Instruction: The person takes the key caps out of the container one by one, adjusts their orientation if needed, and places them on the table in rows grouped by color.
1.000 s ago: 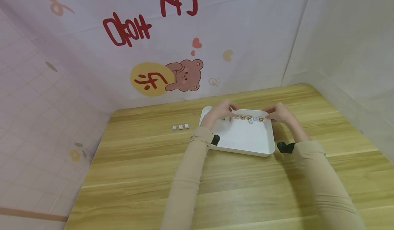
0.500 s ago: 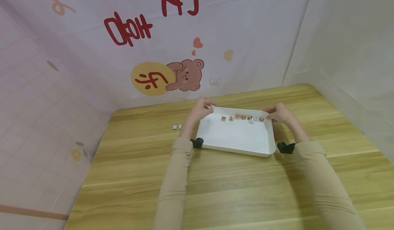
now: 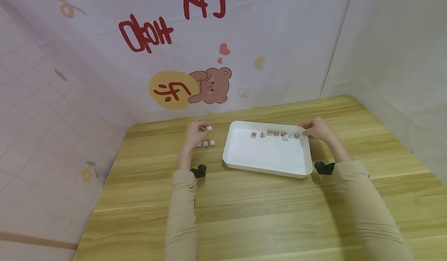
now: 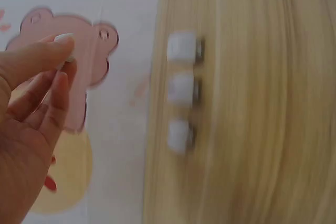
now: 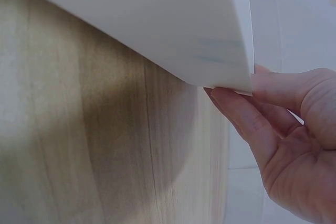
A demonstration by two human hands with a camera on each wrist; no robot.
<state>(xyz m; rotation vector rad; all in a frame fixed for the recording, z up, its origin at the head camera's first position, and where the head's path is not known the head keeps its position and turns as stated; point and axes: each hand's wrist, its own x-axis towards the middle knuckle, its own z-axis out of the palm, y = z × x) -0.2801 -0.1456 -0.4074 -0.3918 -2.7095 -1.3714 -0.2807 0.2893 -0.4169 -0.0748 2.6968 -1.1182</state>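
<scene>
My left hand [image 3: 194, 133] is over the table left of the tray and pinches a small white keycap [image 3: 209, 128] between thumb and fingertips. The left wrist view shows this keycap [image 4: 64, 38] mostly covered by the fingers. Just below the hand, three white keycaps [image 3: 205, 143] stand in a row on the table, the leftmost partly hidden by the hand. At the tray's far right corner, my right hand [image 3: 317, 128] grips the wall of the white tray [image 3: 267, 171] between thumb and fingers. Several orange-brown and white keycaps [image 3: 276, 133] lie along the tray's far side.
The wooden table [image 3: 272, 218] ends at the back against a white cloth [image 3: 286, 39] with red characters and a printed bear [image 3: 211, 85]. More pale cloth hangs at the left and right sides.
My left hand has moved left from above the tray's far side, across its left rim, to the row on the table, carrying the white keycap. The right hand stays at the tray corner.
</scene>
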